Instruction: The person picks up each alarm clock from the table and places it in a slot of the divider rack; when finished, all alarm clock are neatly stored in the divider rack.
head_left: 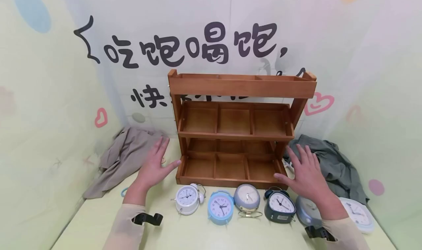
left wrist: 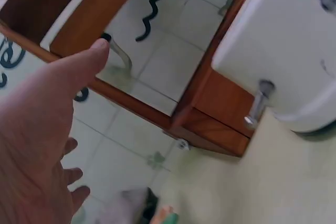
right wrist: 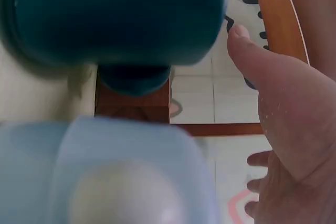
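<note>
A brown wooden shelf rack (head_left: 242,88) with divided compartments stands at the middle of the table. My left hand (head_left: 154,167) is raised at its left side with fingers spread, holding nothing. At the right side my right hand (head_left: 306,173) is held up the same way, thumb toward the rack. Alarm clocks line the rack's front: a white twin-bell clock (head_left: 187,199), a light blue clock (head_left: 221,207), a grey-blue clock (head_left: 247,197) and a dark clock (head_left: 280,206). Another blue-grey clock (head_left: 307,212) is partly hidden by my right arm.
A white clock (head_left: 357,215) lies at the far right of the table. Crumpled brown cloth (head_left: 120,158) lies back left, dark grey-green cloth (head_left: 333,165) back right. Printed fabric walls (head_left: 204,8) enclose the table (head_left: 184,235) on three sides.
</note>
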